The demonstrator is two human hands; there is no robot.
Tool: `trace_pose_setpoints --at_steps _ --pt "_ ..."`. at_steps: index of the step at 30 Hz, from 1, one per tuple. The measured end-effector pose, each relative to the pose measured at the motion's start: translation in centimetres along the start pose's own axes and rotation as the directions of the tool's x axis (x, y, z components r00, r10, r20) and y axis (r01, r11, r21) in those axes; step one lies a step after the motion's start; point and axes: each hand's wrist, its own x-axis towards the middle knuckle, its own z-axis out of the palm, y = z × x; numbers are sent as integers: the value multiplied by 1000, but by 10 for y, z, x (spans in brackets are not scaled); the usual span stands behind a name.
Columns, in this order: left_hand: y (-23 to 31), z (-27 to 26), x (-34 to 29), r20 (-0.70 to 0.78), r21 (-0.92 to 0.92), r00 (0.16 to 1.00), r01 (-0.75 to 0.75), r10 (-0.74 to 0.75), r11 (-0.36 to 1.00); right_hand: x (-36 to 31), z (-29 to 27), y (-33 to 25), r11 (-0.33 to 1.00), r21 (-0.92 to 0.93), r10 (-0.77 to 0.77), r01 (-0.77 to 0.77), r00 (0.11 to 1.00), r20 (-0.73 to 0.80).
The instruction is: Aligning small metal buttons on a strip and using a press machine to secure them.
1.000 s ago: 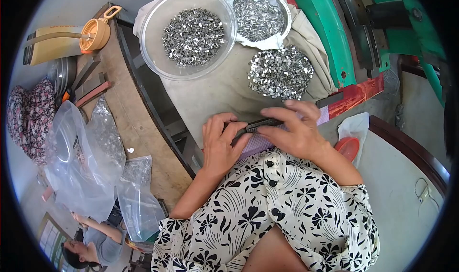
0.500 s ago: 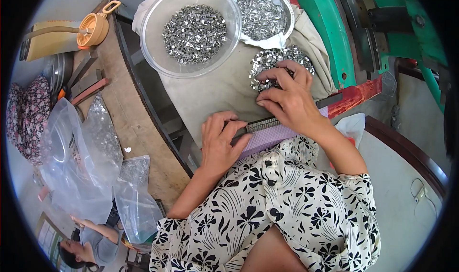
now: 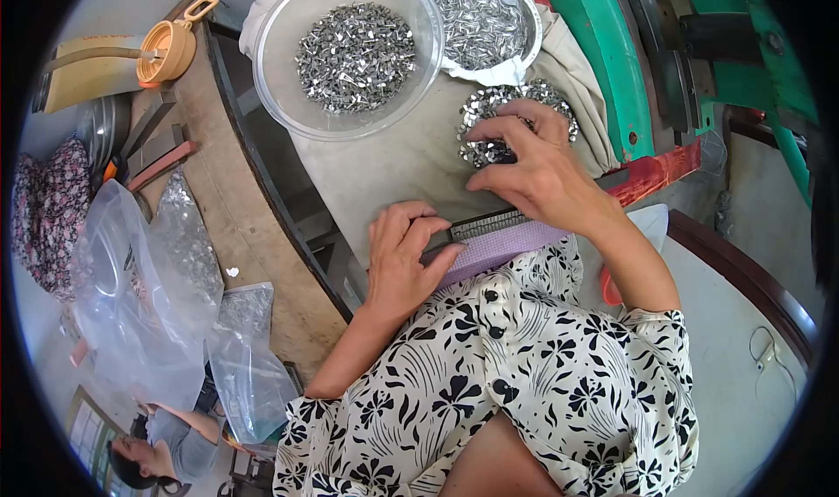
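My left hand (image 3: 404, 257) is closed, thumb and fingers pinching the left end of a long dark metal bar (image 3: 461, 231). A row of small metal pieces lines the bar, which rests along a purple checked cloth (image 3: 507, 248) at the cloth-covered table's near edge. My right hand (image 3: 540, 165) hovers over a heap of small shiny metal pieces (image 3: 476, 106), thumb and fingers apart. Its fingertips reach toward the near side of the heap and cover part of it. No piece can be made out between them.
Behind stand a clear plastic bowl (image 3: 271, 86) of small metal parts and a round, paper-lined tray (image 3: 534, 38) of slim metal pieces. Green machinery (image 3: 594, 69) borders the right. Clear plastic bags (image 3: 131, 296) and an orange container (image 3: 170, 53) lie left; another person (image 3: 179, 445) is beyond.
My right hand has lifted slightly, and its thumb and fingers have spread apart. My left hand keeps its place on the bar.
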Motion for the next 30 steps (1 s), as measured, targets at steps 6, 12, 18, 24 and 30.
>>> trace_pose_setpoints --at_steps 6,12,18,24,30 --pt "0 0 -1 -5 -5 1000 -3 3 1000 6 -2 4 1000 -2 4 -4 997 76" --pt "0 0 0 -3 -6 1000 -1 1 1000 9 -1 -1 999 -36 -36 39 994 100" --pt "0 0 0 -7 -12 1000 -5 4 1000 6 4 -11 999 -31 -40 41 998 40" --pt "-1 0 0 7 -11 1000 -3 3 1000 -23 9 -34 999 36 25 -25 1000 -16" --pt "1 0 0 11 2 1000 5 -5 1000 -30 28 -43 993 -119 -27 20 998 -58"
